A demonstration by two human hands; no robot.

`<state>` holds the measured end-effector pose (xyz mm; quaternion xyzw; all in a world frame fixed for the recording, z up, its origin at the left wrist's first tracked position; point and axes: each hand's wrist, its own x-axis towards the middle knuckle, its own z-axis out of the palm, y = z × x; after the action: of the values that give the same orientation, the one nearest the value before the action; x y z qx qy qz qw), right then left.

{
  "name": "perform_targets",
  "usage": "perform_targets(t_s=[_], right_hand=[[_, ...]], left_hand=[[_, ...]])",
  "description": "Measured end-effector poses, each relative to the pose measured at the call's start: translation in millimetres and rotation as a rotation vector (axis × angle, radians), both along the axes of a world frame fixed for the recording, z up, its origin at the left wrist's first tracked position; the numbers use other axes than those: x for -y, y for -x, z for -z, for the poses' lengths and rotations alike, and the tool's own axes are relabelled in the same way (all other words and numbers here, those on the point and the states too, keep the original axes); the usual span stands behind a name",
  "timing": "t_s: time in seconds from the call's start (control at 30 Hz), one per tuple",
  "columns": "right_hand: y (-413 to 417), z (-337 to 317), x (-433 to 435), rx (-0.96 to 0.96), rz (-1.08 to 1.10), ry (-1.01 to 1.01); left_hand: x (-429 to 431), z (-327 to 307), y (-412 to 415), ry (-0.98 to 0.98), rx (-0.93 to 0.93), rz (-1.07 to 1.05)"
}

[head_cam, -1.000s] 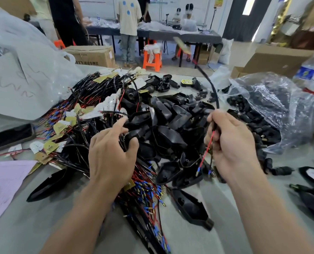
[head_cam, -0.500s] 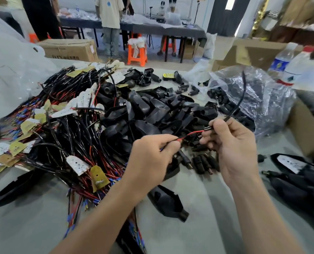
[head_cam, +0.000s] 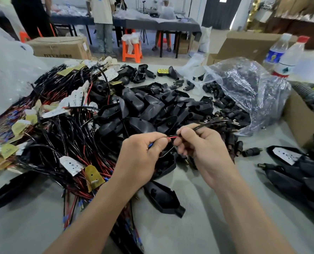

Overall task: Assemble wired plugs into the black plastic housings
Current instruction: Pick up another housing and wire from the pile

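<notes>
Both hands are meeting just in front of the pile of black housings [head_cam: 152, 107], close together above the tabletop [head_cam: 189, 226]. The left hand [head_cam: 143, 154] is pinching the red wire [head_cam: 172, 136] of a cable between the thumb and the curled fingers, and a blue terminal [head_cam: 150, 145] is showing at these fingers. The right hand [head_cam: 204, 145] is gripping the black cable [head_cam: 211, 123] with curled fingers. From this hand the cable is running to the right, over the right edge of the pile; its far end is too blurred to tell.

One single housing [head_cam: 161, 197] is lying on the tabletop in front of the pile, just beside the left forearm. To the left of the pile, a big tangle of black and red wires [head_cam: 60, 129] with paper tags is spreading. To the right of the pile, a clear plastic bag [head_cam: 244, 92] is holding small black plugs, and one loose plug [head_cam: 251, 151] is lying in front of it. Further right of the pile and behind it, two plastic bottles [head_cam: 288, 59] are standing.
</notes>
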<state>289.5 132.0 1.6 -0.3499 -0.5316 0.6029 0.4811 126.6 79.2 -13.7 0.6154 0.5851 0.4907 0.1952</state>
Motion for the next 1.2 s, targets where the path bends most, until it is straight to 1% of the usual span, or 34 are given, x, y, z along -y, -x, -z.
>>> perform_targets(t_s=[0.07, 0.17, 0.23, 0.37, 0.43, 0.57, 0.63, 0.7, 0.8, 0.83, 0.9, 0.93, 0.97, 1.0, 1.03, 1.07, 1.13, 1.2], right_hand=[[-1.4, -1.0, -0.6, -0.021, 0.031, 0.017], [-12.0, -5.3, -5.4, -0.134, 0.169, 0.085], [-14.7, -7.7, -6.7, -0.163, 0.218, 0.103], [-16.6, -7.9, -6.6, -0.212, 0.279, 0.155], [-21.6, -10.6, -9.0, -0.239, 0.298, 0.175], [-28.9, -15.9, -13.8, -0.295, 0.326, 0.167], [-27.7, -16.5, -12.3, -0.3, 0.319, 0.166], [-23.8, -14.2, -9.2, -0.286, 0.24, 0.166], [-15.7, -10.9, -4.0, -0.145, 0.069, 0.127], [-14.4, -11.4, -3.4, -0.116, 0.06, 0.118], [-16.6, -13.7, -5.4, -0.133, 0.153, 0.102], [-19.7, -15.3, -7.5, -0.162, 0.232, 0.085], [-23.7, -16.8, -9.5, -0.186, 0.308, 0.058], [-26.7, -18.2, -11.1, -0.202, 0.369, 0.023], [-28.3, -18.8, -11.9, -0.213, 0.411, -0.013], [-28.3, -19.2, -11.9, -0.222, 0.437, -0.041], [-25.5, -17.6, -11.3, -0.218, 0.46, -0.065], [-22.7, -15.4, -10.4, -0.204, 0.453, -0.058]], left_hand=[[-0.6, -1.4, 6.1, 0.003, -0.008, -0.006], [1.8, -4.6, 15.2, -0.027, -0.09, 0.006], [2.3, -6.3, 19.8, -0.033, -0.127, 0.007], [1.8, -5.5, 26.0, 0.025, -0.028, 0.002], [2.6, -7.8, 27.8, 0.024, 0.001, -0.023], [-0.6, -10.1, 25.0, -0.026, 0.009, -0.164], [-1.3, -8.8, 19.7, -0.035, 0.017, -0.186], [0.7, -8.4, 13.4, -0.04, 0.045, -0.129], [4.3, -5.9, 2.2, -0.02, 0.058, -0.037], [3.8, -5.1, 0.0, -0.008, 0.06, -0.038], [1.5, -4.9, -1.5, 0.004, 0.058, -0.095], [0.7, -5.1, -2.0, 0.0, 0.02, -0.144], [-0.2, -5.5, -4.2, -0.019, -0.085, -0.192], [-1.3, -6.1, -9.4, -0.064, -0.25, -0.212], [-2.7, -6.5, -17.5, -0.116, -0.437, -0.18], [-5.3, -5.8, -27.8, -0.134, -0.62, -0.099], [-12.0, -2.6, -50.0, -0.051, -0.914, 0.052], [-21.0, -1.5, -62.7, 0.057, -1.075, 0.092]])
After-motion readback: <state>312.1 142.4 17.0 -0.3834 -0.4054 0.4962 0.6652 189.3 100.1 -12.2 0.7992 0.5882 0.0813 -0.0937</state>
